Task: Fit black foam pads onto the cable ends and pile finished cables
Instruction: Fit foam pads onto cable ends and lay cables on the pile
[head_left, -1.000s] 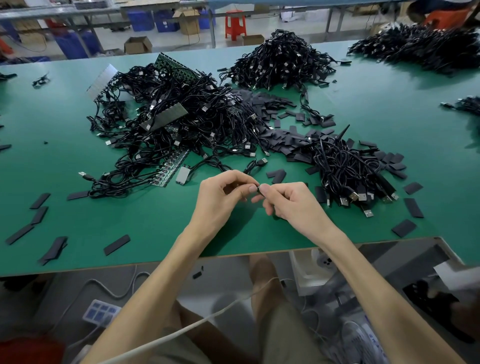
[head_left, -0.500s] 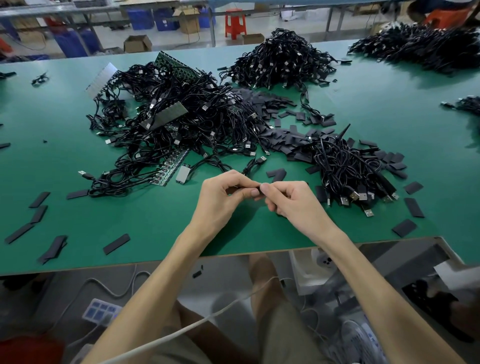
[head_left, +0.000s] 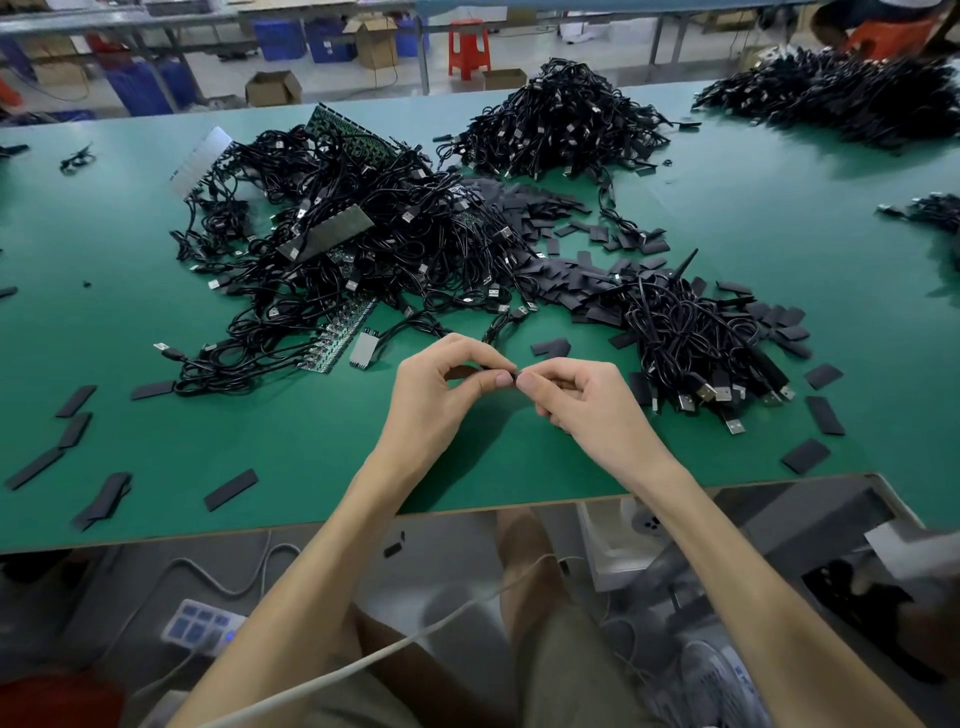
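My left hand (head_left: 441, 395) and right hand (head_left: 576, 400) meet fingertip to fingertip, both pinching one small black piece (head_left: 511, 375), pad or cable end I cannot tell, probably to seat it; bundled cables (head_left: 696, 338) lie just right of my grip

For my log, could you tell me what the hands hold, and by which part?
The left hand and right hand pinch a small black piece, probably a cable end, in their fingertips, one at each side.

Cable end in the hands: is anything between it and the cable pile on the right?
Nothing tall. Left hand and right hand pinch the cable end; toward the cable pile lie only flat foam pads.
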